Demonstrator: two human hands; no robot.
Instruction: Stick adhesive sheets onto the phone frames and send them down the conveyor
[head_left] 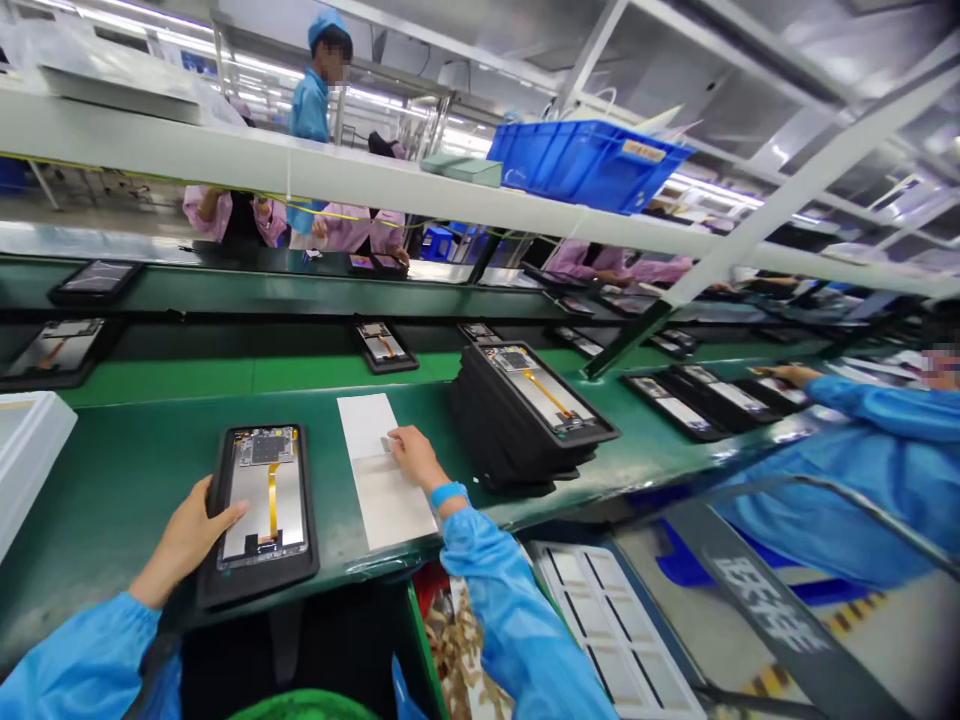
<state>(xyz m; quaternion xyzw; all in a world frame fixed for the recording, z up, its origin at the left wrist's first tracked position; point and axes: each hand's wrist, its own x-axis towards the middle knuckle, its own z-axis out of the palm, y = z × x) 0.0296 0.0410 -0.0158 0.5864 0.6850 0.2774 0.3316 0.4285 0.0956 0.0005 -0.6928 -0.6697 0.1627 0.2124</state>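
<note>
An open-backed tablet lies in a black foam tray on the green bench, its circuit board and orange ribbon cable showing. My left hand grips the tray's left side, thumb over the tablet's edge and fingers partly hidden. To the right lies a white sheet, its lower part more cream. My right hand rests over that sheet's right edge with fingertips pinched together; what they hold, if anything, is too small to tell. Beyond it stands a stack of black trays, an open tablet on top.
Behind the bench runs a green conveyor carrying more tablets in trays. A blue bin sits on the shelf overhead. Below are a green basket and a white compartment tray. A co-worker's blue sleeve is at right.
</note>
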